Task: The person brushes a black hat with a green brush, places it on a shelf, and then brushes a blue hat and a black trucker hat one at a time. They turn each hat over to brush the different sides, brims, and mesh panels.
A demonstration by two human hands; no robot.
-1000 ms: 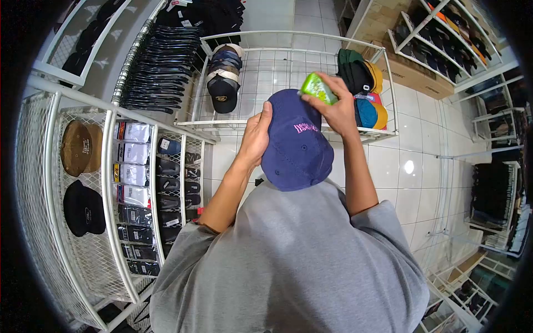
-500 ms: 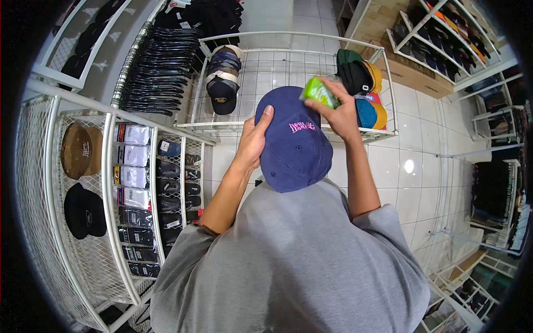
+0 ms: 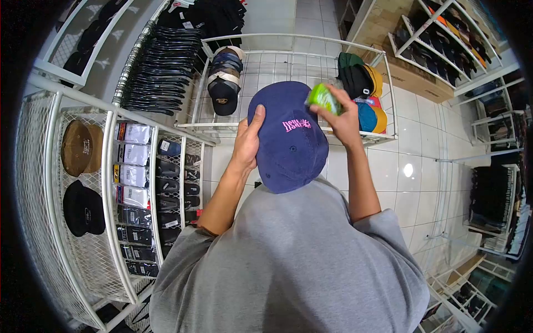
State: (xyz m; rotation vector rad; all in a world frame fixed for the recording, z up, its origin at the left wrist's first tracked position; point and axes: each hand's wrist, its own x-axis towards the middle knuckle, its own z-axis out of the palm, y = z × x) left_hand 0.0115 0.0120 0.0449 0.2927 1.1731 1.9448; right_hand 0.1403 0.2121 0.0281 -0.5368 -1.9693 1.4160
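A navy blue cap (image 3: 288, 150) with pink lettering is held in front of my chest, its brim pointing away from me. My left hand (image 3: 247, 139) grips the cap's left edge, the thumb lying on top of the brim and the other fingers hidden beneath. In my right hand (image 3: 341, 116) is a bright green packet-like object (image 3: 323, 100), pinched between thumb and fingers just off the right side of the brim. A small gap seems to separate the green object from the cap.
Ahead stands a white wire rack (image 3: 288, 125) with stacked caps (image 3: 224, 83) at its left and more caps (image 3: 358, 77) at its right. A mesh display (image 3: 111, 222) with packaged items is on the left. Black garments (image 3: 161, 69) hang at the upper left.
The cap has shifted slightly left and turned a little, so its lettering sits more level. The green object and my right hand have moved slightly right and down, away from the brim.
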